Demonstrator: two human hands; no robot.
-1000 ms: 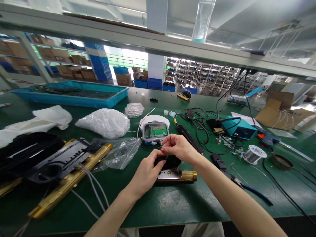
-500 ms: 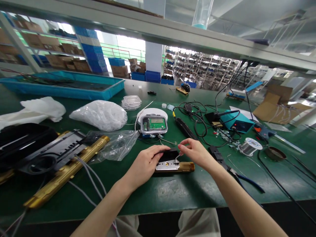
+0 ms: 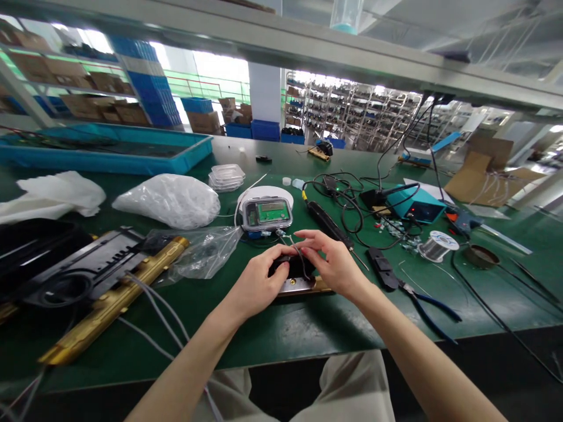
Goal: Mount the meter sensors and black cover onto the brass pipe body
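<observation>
My left hand (image 3: pixel 259 281) is closed on the black part (image 3: pixel 299 268) of a small brass assembly, thumb and fingers on its left side. A silver plate (image 3: pixel 290 286) with a brass-coloured hole runs along the near side, and a brass bar (image 3: pixel 322 285) shows at the right end. My right hand (image 3: pixel 332 264) pinches a thin grey cable (image 3: pixel 301 262) that curves down to the assembly. Just beyond, a clear-lidded meter box (image 3: pixel 267 214) with a green circuit board rests against a white round piece (image 3: pixel 279 192).
A larger brass bar assembly (image 3: pixel 145 293) with grey cables lies left, near a bubble-wrap bundle (image 3: pixel 169 200) and a blue tray (image 3: pixel 185 161). To the right are a soldering iron (image 3: pixel 325 220), pliers (image 3: pixel 422 296), a solder spool (image 3: pixel 437 246) and a teal soldering station (image 3: pixel 416 204).
My right hand has moved left over the assembly, closer to my left hand, and the grey cable now arcs up at its fingertips. The camera view has shifted slightly.
</observation>
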